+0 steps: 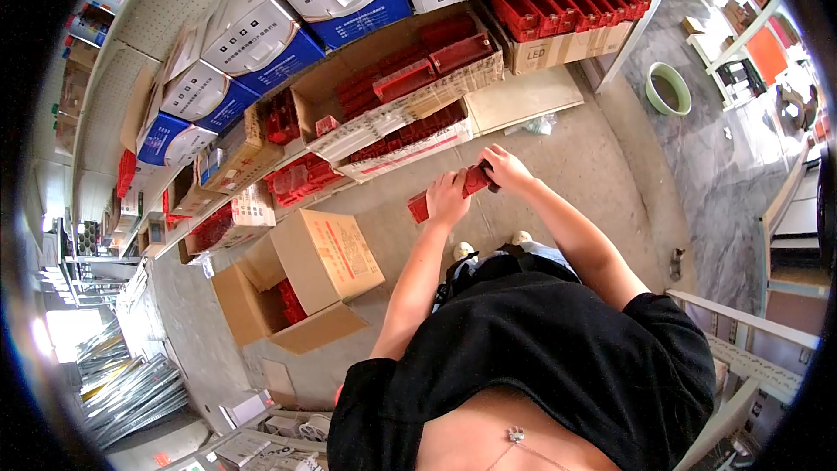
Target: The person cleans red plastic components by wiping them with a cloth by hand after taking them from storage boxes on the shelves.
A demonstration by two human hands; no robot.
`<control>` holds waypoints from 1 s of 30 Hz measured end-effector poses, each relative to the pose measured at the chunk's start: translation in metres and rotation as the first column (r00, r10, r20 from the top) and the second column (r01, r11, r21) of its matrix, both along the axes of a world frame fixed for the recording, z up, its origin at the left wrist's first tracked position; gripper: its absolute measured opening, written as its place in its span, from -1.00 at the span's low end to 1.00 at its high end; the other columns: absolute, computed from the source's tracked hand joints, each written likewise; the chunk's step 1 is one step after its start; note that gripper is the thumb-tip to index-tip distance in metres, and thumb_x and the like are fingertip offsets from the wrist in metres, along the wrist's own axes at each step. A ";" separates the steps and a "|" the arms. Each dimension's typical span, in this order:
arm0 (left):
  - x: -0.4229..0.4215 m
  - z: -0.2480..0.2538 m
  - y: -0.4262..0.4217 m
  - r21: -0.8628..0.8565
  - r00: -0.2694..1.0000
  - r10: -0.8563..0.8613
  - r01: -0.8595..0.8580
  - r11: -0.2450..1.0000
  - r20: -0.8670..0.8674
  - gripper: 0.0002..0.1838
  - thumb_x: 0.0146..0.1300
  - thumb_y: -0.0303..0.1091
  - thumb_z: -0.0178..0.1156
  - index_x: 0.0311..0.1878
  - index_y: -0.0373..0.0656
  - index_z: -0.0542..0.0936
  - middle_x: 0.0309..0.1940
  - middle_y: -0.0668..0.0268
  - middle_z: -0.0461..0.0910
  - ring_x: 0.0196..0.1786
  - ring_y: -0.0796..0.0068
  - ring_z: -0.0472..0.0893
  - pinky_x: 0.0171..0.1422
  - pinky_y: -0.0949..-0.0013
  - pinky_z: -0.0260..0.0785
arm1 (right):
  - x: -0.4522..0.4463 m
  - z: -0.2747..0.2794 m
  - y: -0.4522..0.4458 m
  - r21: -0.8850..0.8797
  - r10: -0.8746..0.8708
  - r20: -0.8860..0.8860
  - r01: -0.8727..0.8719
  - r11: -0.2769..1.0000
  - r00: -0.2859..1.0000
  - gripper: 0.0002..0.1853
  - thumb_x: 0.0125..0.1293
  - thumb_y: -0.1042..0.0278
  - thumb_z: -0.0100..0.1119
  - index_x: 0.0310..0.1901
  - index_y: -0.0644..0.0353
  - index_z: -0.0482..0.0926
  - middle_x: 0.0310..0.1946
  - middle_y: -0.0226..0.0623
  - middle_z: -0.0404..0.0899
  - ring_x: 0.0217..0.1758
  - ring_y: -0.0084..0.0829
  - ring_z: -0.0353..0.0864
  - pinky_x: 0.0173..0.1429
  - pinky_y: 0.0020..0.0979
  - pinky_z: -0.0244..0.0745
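"What did you see?"
"The floor [597,187], a long shelf [532,107], then an open carton [336,253]."
"And the red piece [418,208]?"
"It was above the floor, gripped by the fingers of the left hand [448,198] and right hand [506,166]."

A long, narrow red piece [476,180] is held in the air between the left hand [448,198] and the right hand [504,168], gripped near both ends. It lies aslant — its left end nearer the body, its right end farther off. The left end sticks out past the fingers, bright red and uneven-looking; the middle shows as a darker red stretch, and the right end looks dark — its finer detail too small to tell.
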State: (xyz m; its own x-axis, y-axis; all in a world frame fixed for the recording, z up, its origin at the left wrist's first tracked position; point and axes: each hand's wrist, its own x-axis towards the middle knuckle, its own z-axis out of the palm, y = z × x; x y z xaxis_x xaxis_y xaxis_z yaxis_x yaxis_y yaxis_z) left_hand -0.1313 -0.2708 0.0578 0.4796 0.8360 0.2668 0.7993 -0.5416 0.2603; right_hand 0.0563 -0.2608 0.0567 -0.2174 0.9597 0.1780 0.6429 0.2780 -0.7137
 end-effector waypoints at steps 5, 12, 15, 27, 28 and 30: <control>0.012 0.019 -0.003 0.041 0.989 -0.045 0.040 0.998 0.140 -0.46 -0.16 -0.28 0.33 0.01 -0.05 0.47 -0.31 0.30 0.47 -0.25 0.25 0.52 -0.14 0.22 0.38 | 0.014 -0.021 0.011 0.000 -0.193 -0.001 0.193 0.981 0.981 -0.78 -0.01 0.53 0.12 -0.26 0.14 0.45 -0.31 -0.15 0.46 -0.18 -0.07 0.49 -0.08 -0.25 0.45; 0.007 0.008 0.011 -0.157 0.931 0.304 -0.276 0.948 0.202 -0.38 -0.17 -0.20 0.37 0.04 -0.08 0.42 -0.25 0.23 0.45 -0.17 0.16 0.49 -0.12 0.16 0.37 | 0.030 -0.057 0.020 -0.194 -0.360 -0.567 0.304 0.933 0.741 -0.70 0.09 0.54 -0.04 -0.10 0.20 0.50 -0.23 -0.37 0.46 -0.12 -0.48 0.40 0.04 -0.46 0.29; 0.000 -0.002 0.014 -0.200 0.915 0.310 -0.264 0.944 0.257 -0.44 -0.14 -0.23 0.34 0.00 -0.11 0.43 -0.21 0.17 0.46 -0.11 0.12 0.47 -0.04 0.17 0.34 | 0.023 -0.027 0.010 -0.402 -0.362 -0.767 0.044 0.915 0.529 -0.60 0.11 0.57 -0.09 0.03 0.17 0.43 -0.18 -0.34 0.50 -0.08 -0.51 0.42 0.05 -0.49 0.29; 0.000 -0.018 0.015 -0.390 0.822 0.439 -0.294 0.872 0.362 -0.52 -0.10 -0.30 0.32 -0.05 -0.14 0.45 -0.19 0.12 0.49 -0.11 0.07 0.48 -0.03 0.16 0.33 | 0.011 -0.004 -0.005 -0.351 -0.280 -0.832 -0.063 0.934 0.478 -0.84 0.20 0.57 -0.04 -0.19 0.26 0.49 -0.32 -0.29 0.58 -0.33 -0.51 0.56 -0.30 -0.50 0.48; 0.001 -0.016 0.014 -0.405 0.810 0.453 -0.298 0.864 0.372 -0.52 -0.10 -0.30 0.32 -0.05 -0.14 0.45 -0.19 0.12 0.49 -0.10 0.07 0.48 -0.03 0.16 0.33 | 0.011 -0.001 -0.005 -0.374 -0.288 -0.825 -0.086 0.924 0.486 -0.83 0.20 0.57 -0.04 -0.19 0.26 0.50 -0.33 -0.30 0.56 -0.33 -0.51 0.54 -0.27 -0.49 0.47; 0.001 -0.017 0.013 -0.435 0.787 0.479 -0.301 0.849 0.390 -0.52 -0.10 -0.30 0.32 -0.06 -0.15 0.45 -0.20 0.12 0.50 -0.10 0.07 0.48 -0.02 0.16 0.33 | 0.010 0.006 -0.006 -0.418 -0.306 -0.810 -0.128 0.899 0.501 -0.83 0.21 0.57 -0.05 -0.20 0.25 0.52 -0.34 -0.34 0.53 -0.31 -0.51 0.51 -0.19 -0.46 0.44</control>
